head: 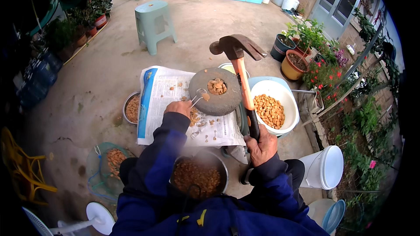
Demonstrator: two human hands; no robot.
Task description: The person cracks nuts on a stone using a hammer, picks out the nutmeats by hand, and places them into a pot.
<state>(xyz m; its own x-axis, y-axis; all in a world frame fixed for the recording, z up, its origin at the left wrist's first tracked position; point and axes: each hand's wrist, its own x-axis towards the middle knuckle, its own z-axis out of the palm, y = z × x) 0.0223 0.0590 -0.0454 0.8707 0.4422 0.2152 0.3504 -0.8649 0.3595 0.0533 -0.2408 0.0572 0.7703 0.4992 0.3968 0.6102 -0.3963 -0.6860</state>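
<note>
My left hand (178, 108) holds a small wire tool (198, 97) with a nut or kernel (206, 97) at its looped end, over the left edge of a round stone block (215, 105). Broken shells (217, 87) fill the hollow in the stone, which rests on newspaper (160, 127) strewn with shell bits. My right hand (263, 146) grips the dark lower handle of a claw hammer (245, 88), held raised with its head up, to the right of the stone. Beyond the hammer stands a white bowl (290, 113) of brown nuts or kernels (269, 111).
A metal basin (225, 183) of shells or nuts sits between my legs. To the left are a metal bowl (124, 113) and a green mesh bag (98, 183) with nuts. A plastic stool (152, 9) stands ahead; a white bucket (315, 167) is at right, near potted plants.
</note>
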